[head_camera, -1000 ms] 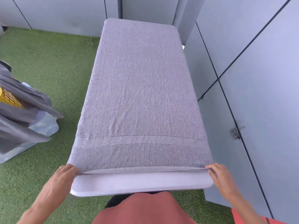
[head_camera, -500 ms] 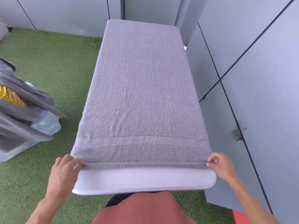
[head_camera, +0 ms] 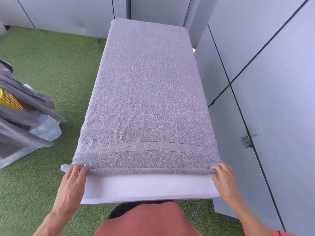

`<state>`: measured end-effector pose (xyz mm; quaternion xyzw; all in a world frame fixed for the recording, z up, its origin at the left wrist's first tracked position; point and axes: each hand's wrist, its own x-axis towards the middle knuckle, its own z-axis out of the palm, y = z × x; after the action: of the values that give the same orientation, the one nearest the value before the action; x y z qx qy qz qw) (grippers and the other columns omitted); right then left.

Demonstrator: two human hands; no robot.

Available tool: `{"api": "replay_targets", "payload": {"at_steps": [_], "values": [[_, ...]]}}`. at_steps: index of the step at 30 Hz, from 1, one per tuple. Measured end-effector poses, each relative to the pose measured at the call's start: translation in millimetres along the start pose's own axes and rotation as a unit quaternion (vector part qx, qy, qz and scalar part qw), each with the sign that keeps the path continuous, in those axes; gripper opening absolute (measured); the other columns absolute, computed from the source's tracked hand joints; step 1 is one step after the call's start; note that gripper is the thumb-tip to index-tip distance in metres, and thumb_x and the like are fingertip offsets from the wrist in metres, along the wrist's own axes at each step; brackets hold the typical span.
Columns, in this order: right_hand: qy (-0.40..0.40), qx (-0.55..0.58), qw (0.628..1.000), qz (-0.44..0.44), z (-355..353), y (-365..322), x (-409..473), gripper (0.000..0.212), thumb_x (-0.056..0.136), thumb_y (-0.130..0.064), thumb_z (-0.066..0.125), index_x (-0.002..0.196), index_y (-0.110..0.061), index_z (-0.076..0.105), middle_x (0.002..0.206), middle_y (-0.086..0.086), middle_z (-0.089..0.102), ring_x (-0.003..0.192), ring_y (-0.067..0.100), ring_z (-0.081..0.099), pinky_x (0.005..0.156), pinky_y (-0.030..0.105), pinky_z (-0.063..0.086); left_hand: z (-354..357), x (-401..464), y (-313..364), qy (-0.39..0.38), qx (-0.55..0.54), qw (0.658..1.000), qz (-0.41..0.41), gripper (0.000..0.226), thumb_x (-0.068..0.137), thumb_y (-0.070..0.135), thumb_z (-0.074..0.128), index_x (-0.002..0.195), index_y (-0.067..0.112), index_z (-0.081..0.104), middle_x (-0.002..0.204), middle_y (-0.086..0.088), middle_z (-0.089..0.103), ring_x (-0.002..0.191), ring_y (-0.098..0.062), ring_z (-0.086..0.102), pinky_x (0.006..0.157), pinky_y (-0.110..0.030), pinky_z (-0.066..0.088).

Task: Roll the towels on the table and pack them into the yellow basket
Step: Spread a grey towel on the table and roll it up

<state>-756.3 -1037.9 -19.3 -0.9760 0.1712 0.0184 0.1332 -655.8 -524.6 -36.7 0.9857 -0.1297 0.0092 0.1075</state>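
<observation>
The towel (head_camera: 150,92) lies flat along the table (head_camera: 146,188), covering it to the far end. Only a bare strip of tabletop shows at the edge nearest you. The near hem is turned over into a first thin roll, running from corner to corner.

Your left hand (head_camera: 72,183) grips the roll at its left end, fingers curled over it. Your right hand (head_camera: 223,179) grips the right end the same way, thumb tucked under. A small tab of cloth sticks out past your left fingers, beyond the table's side.

Judgement on the step in hand: the roll has only begun.
- Keep both ends level, or it will likely cone.
- Tuck in the stray left corner before the next turn.
- Keep the core tight; a slack start tends to give a loose bundle.
- Press the middle down as you go, since neither hand is there.

Containers: the basket (head_camera: 9,99) stands on the grass to your left, well apart from the table. Only a patch of yellow lattice shows. Grey cloths (head_camera: 22,116) drape over it, and its contents cannot be seen. A pale bin (head_camera: 44,130) sits under those cloths, its inside also hidden.
</observation>
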Motion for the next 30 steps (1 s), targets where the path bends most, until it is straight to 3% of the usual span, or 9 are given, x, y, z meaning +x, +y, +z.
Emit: {"api": "replay_targets", "payload": {"at_steps": [4,8,12,16,18,20,23,26,30], "values": [[-0.024,-0.015,1.0,-0.007,-2.7,7.3,-2.9,0.024,0.08,0.009,0.066,0.097,-0.007,0.07,0.097,0.004,0.066,0.096,0.027,0.057,0.087,0.032,0.041,-5.0,2.1,-10.8,-0.03,-0.048,0.998,0.0,0.031,0.079,-0.014,0.06,0.099,0.009,0.058,0.097,-0.004,0.059,0.089,-0.025,0.052,0.077,-0.038,0.046],[-0.166,0.029,0.985,0.028,-25.7,15.8,11.6,0.021,0.088,0.001,0.059,0.099,-0.012,0.071,0.093,-0.002,0.067,0.091,0.018,0.06,0.078,0.026,0.042,-21.5,24.2,-26.0,-0.148,-0.118,0.98,-0.058,0.015,0.09,0.005,0.06,0.096,0.018,0.065,0.091,0.004,0.064,0.086,-0.02,0.059,0.068,-0.03,0.042],[-0.248,0.101,0.958,0.099,-44.3,10.5,44.8,0.018,0.08,-0.004,0.072,0.078,-0.021,0.068,0.074,0.001,0.069,0.07,0.014,0.062,0.062,0.018,0.043,-33.4,54.4,-28.6,-0.199,-0.215,0.949,-0.114,0.025,0.08,0.008,0.074,0.088,0.028,0.061,0.092,0.003,0.061,0.081,-0.013,0.061,0.067,-0.027,0.046],[-0.164,0.14,0.967,0.134,-39.1,7.4,47.9,0.023,0.072,-0.003,0.079,0.07,-0.02,0.064,0.069,0.002,0.065,0.066,0.019,0.06,0.063,0.029,0.046,-36.9,59.1,-25.6,-0.162,-0.237,0.945,-0.159,0.027,0.072,0.006,0.081,0.072,0.029,0.067,0.083,-0.003,0.057,0.075,-0.019,0.057,0.064,-0.024,0.041],[-0.075,0.106,0.985,0.115,-32.1,6.1,37.3,0.027,0.072,-0.002,0.079,0.066,-0.022,0.061,0.071,0.001,0.06,0.067,0.018,0.057,0.062,0.03,0.042,-37.2,49.4,-20.0,-0.101,-0.168,0.969,-0.152,0.016,0.075,0.012,0.079,0.075,0.026,0.072,0.081,0.001,0.051,0.08,-0.02,0.047,0.066,-0.032,0.04],[-0.027,0.084,0.992,0.086,-20.7,-0.4,19.8,0.024,0.078,0.0,0.073,0.071,-0.02,0.06,0.073,-0.001,0.057,0.069,0.019,0.055,0.066,0.033,0.042,-32.0,34.8,-10.2,-0.051,-0.075,0.99,-0.107,0.012,0.077,0.009,0.076,0.083,0.02,0.073,0.08,0.003,0.047,0.083,-0.022,0.044,0.055,-0.036,0.045],[0.011,0.059,0.997,0.054,-4.3,-8.9,-7.1,0.015,0.085,-0.002,0.065,0.093,-0.015,0.065,0.091,0.0,0.057,0.088,0.027,0.057,0.083,0.04,0.044,-14.7,12.7,3.9,-0.031,-0.025,0.999,-0.035,0.03,0.07,-0.011,0.073,0.095,0.004,0.066,0.09,-0.006,0.05,0.082,-0.028,0.049,0.049,-0.041,0.051],[0.002,0.024,0.999,0.046,1.2,-7.8,-19.9,0.034,0.082,-0.009,0.071,0.115,-0.01,0.062,0.109,0.003,0.052,0.112,0.025,0.045,0.099,0.038,0.038,-1.8,-2.7,7.6,-0.024,-0.02,0.999,-0.028,0.057,0.064,-0.019,0.072,0.117,-0.001,0.058,0.108,-0.014,0.048,0.094,-0.033,0.048,0.058,-0.044,0.058],[0.013,0.005,0.999,0.042,2.0,-7.4,-11.3,0.032,0.08,-0.006,0.072,0.111,-0.006,0.063,0.112,0.006,0.051,0.114,0.025,0.043,0.101,0.036,0.036,0.2,1.3,3.3,-0.018,-0.032,0.999,-0.038,0.061,0.063,-0.024,0.068,0.118,0.0,0.057,0.115,-0.019,0.047,0.1,-0.039,0.047,0.057,-0.048,0.056]]}}
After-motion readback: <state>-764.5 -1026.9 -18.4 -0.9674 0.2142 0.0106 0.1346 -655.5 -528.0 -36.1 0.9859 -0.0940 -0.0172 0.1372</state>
